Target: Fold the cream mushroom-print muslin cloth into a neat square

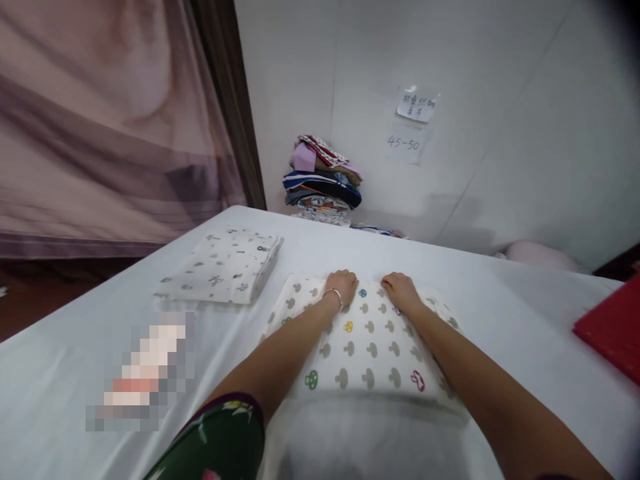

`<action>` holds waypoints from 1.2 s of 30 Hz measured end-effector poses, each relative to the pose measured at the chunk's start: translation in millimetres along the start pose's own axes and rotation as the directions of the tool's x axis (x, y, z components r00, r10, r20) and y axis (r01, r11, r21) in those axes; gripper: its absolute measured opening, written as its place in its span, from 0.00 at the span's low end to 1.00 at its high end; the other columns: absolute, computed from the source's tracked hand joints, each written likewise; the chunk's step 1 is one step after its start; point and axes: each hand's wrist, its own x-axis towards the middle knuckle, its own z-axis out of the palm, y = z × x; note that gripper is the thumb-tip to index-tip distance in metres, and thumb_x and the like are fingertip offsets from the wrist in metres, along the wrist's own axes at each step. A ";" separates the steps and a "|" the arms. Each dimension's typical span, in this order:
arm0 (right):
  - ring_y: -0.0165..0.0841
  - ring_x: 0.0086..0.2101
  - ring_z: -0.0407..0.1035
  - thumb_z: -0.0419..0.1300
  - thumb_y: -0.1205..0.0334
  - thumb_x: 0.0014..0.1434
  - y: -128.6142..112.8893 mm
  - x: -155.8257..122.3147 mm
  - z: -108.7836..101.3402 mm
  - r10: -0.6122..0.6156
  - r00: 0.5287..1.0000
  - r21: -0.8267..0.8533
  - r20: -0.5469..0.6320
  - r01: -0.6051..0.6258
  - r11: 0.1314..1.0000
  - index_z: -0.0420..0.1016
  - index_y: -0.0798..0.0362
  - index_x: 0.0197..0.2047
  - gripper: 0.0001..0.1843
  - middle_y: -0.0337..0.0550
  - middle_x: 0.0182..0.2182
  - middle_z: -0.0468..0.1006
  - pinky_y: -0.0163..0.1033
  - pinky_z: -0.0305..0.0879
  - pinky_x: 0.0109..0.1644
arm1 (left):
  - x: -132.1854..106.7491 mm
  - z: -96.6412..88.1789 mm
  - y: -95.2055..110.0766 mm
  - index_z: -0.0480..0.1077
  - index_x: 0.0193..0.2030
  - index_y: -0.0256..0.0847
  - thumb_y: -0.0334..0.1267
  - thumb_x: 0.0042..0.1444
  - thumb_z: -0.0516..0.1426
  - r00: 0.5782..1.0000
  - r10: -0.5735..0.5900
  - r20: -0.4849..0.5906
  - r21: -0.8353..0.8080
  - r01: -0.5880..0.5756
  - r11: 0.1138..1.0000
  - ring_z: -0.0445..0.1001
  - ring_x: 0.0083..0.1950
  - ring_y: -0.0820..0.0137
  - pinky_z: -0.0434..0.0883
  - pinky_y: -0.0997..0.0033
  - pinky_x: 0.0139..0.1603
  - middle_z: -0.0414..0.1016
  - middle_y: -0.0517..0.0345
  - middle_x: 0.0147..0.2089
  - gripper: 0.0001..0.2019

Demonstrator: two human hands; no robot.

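Observation:
A white cloth (370,347) printed with grey and coloured mushrooms lies folded flat on the white-covered table. At its far edge, left of the middle, my left hand (342,287) grips the fabric with curled fingers; a bracelet is on that wrist. A short way to the right, my right hand (401,291) is closed on the same far edge. The fingertips of both hands are partly hidden. Beyond my left forearm, a second folded cloth (220,267), white with small grey prints, lies apart from the first.
A stack of folded fabrics (324,180) rises behind the table (520,320) against the wall. A red object (613,327) is at the right edge. A pixelated patch covers something on the left. Pink curtain (100,133) hangs at left; paper notes (416,107) are on the wall.

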 end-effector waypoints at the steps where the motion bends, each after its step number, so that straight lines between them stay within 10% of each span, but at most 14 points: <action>1: 0.38 0.43 0.63 0.47 0.62 0.61 -2.5 -1.4 -1.2 0.004 1.000 -0.006 -0.007 -0.004 1.000 0.74 0.53 0.40 0.15 0.47 0.39 0.73 0.42 0.52 0.49 | -0.3 0.5 -0.2 0.70 0.40 0.40 0.41 0.60 0.45 1.000 -0.004 0.004 -0.008 0.004 1.000 0.67 0.47 0.62 0.62 0.61 0.48 0.71 0.50 0.43 0.15; 6: 0.40 0.58 0.50 0.43 0.57 0.62 -22.5 -18.1 2.9 -0.146 0.985 -0.062 -0.097 0.140 0.988 0.64 0.52 0.56 0.21 0.48 0.58 0.60 0.49 0.43 0.59 | 2.2 4.0 -2.5 0.71 0.41 0.42 0.43 0.59 0.45 0.999 -0.048 0.020 -0.033 0.049 0.998 0.69 0.46 0.65 0.64 0.64 0.47 0.72 0.53 0.43 0.15; 12: 0.40 0.62 0.41 0.38 0.44 0.62 -31.7 -34.4 29.4 -0.136 0.984 -0.066 0.115 0.144 0.987 0.53 0.48 0.63 0.30 0.44 0.63 0.49 0.54 0.38 0.61 | 9.2 -2.1 -9.8 0.72 0.40 0.42 0.43 0.57 0.50 0.996 -0.085 0.015 -0.089 0.086 0.992 0.71 0.44 0.69 0.66 0.70 0.45 0.74 0.57 0.43 0.13; 19: 0.38 0.62 0.40 0.38 0.44 0.62 -28.9 -32.2 32.1 -0.136 0.984 -0.048 0.112 0.142 0.989 0.53 0.48 0.63 0.30 0.42 0.63 0.48 0.54 0.36 0.62 | -40.7 -51.9 -84.1 0.69 0.45 0.40 0.38 0.56 0.51 0.953 -0.224 -0.206 -0.078 0.213 0.974 0.67 0.51 0.66 0.62 0.65 0.54 0.71 0.53 0.48 0.12; 24: 0.38 0.62 0.39 0.38 0.43 0.62 -31.0 -32.7 31.6 -0.116 0.986 -0.042 0.124 0.122 0.992 0.53 0.48 0.63 0.30 0.41 0.63 0.48 0.53 0.35 0.62 | -74.4 -60.8 -123.2 0.70 0.46 0.42 0.42 0.54 0.54 0.880 -0.462 -0.115 -0.290 0.415 0.862 0.72 0.41 0.70 0.69 0.72 0.43 0.72 0.55 0.46 0.14; 36: 0.37 0.62 0.40 0.39 0.44 0.62 -31.7 -33.7 28.2 -0.113 0.987 -0.022 0.117 0.116 0.993 0.54 0.48 0.62 0.30 0.41 0.63 0.48 0.53 0.36 0.63 | -47.7 -56.2 -130.5 0.72 0.34 0.42 0.38 0.52 0.54 0.929 -0.354 -0.105 -0.314 0.306 0.899 0.71 0.41 0.70 0.67 0.71 0.46 0.74 0.59 0.40 0.07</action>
